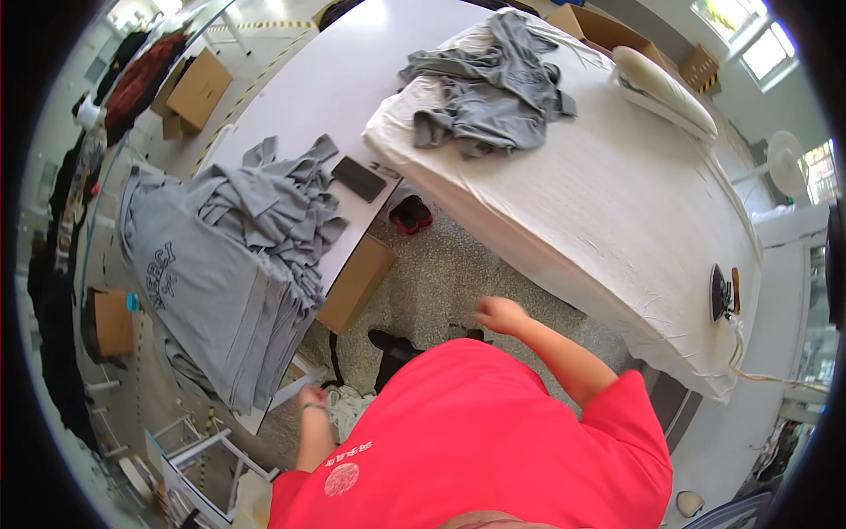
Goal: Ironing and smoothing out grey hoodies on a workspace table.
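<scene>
Grey clothes in two piles, two hands near the tables

From the head view, a big stack of grey clothes (pixel 207 291) sits on the near end of a white table (pixel 273 88), on the person's left. The cloth is plain and soft-looking. The top one lies mostly flat, with dark letters and a small dark mark on it. Many folded edges show down its right side, one on top of another, and some cloth hangs past the table's edge. A messy heap of grey cloth (pixel 286 198) lies at the far side of the stack, all twisted and bumpy.

More grey cloth (pixel 493 97) lies crumpled on the far end of a long table with a pale cover (pixel 573 185). An iron (pixel 718 293) is at the other end.

The left hand (pixel 313 397) is low, near the bottom corner of the stack. It is small and blurry, so I cannot tell how its fingers are, or if it touches anything. The right hand (pixel 500 315) is up over the speckled floor (pixel 449 273), between the tables. Its fingers look bent in and close together, but I cannot tell if they pinch anything.

A black phone (pixel 359 179) lies beside the heap.
</scene>
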{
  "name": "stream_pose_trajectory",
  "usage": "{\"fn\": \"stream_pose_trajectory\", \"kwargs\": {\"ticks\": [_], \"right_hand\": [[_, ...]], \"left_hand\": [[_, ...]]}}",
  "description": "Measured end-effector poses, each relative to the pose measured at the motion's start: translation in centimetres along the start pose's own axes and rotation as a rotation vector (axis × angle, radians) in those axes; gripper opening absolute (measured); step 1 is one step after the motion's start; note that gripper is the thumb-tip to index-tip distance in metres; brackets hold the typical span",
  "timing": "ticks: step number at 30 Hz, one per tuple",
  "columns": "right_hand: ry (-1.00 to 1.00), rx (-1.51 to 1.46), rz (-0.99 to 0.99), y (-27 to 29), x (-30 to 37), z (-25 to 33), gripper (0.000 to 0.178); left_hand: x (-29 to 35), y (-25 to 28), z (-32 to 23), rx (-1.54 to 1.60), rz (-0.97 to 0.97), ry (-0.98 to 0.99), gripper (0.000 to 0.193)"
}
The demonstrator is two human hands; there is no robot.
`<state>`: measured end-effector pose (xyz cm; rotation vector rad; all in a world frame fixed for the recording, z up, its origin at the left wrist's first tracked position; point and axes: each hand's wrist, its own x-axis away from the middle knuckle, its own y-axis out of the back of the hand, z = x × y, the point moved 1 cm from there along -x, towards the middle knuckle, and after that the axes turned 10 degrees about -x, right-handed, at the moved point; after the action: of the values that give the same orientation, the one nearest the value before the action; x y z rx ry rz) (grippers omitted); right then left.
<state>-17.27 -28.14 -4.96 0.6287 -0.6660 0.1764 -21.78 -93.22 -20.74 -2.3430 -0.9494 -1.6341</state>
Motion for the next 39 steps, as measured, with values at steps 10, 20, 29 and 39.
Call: {"fn": "stream_pose_trajectory", "kwargs": {"ticks": [10, 20, 29, 39], "right_hand": [[-0.785, -1.015, -0.849, -1.6, 23.9, -34.2, 0.021], [-0.611, -0.922, -0.664, -11.1, 19.8, -24.8, 0.031], [-0.660, -0.837, -0.790, -7.5, 20.9, -21.2, 0.040], [-0.592, -0.552, -1.898, 15.1, 30.4, -24.9, 0.089]], "left_hand": [[38.6, -51.4, 3.5, -1.083, 0.610, -1.858, 0.031], [48.4, -79.4, -3.2, -0.847, 0.455, -1.679, 0.031], [78.4, -74.8, 16.1, -0.496, 2.255, -0.668, 0.010], [64.0, -82.6, 11.1, -0.350, 1.358, -0.540, 0.022]]}}
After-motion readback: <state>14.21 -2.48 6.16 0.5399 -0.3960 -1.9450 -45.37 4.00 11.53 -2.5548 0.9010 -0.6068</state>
